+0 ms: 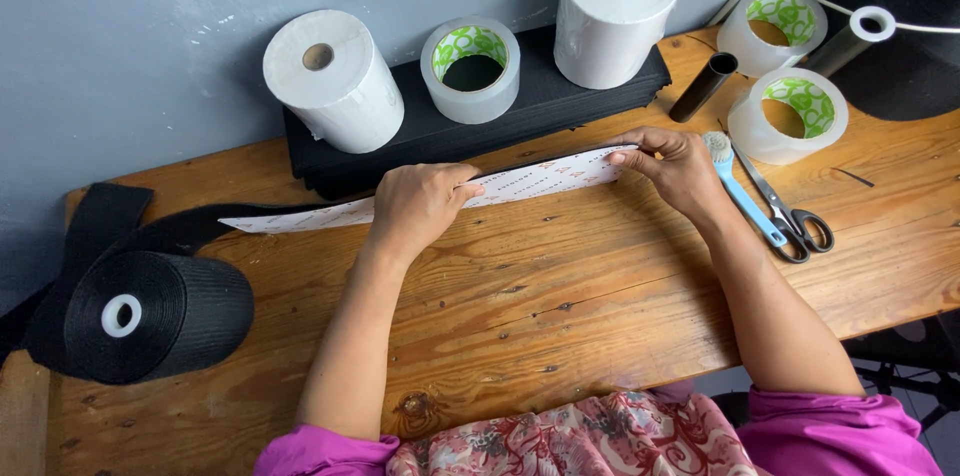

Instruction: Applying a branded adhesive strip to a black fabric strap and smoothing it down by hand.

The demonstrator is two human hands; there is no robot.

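While both hands pinch it, a white printed strip (pixel 520 181) lies stretched over a black band on the wooden table (pixel 560 296).
Largest first: the black roll (pixel 160 316) at near left feeds the band rightward. Left hand (pixel 418 204) has fingers closed on the strip's middle; right hand (pixel 678 168) nips its right end between thumb and fingertips. Judged best: keep it taut and edges aligned. Scissors (pixel 795 221) lie right.

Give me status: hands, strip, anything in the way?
Left hand pinches the white strip mid-length; right hand pinches its right end. Strip held just above the table, black band underneath. Scissors and blue brush beside right hand, apart.
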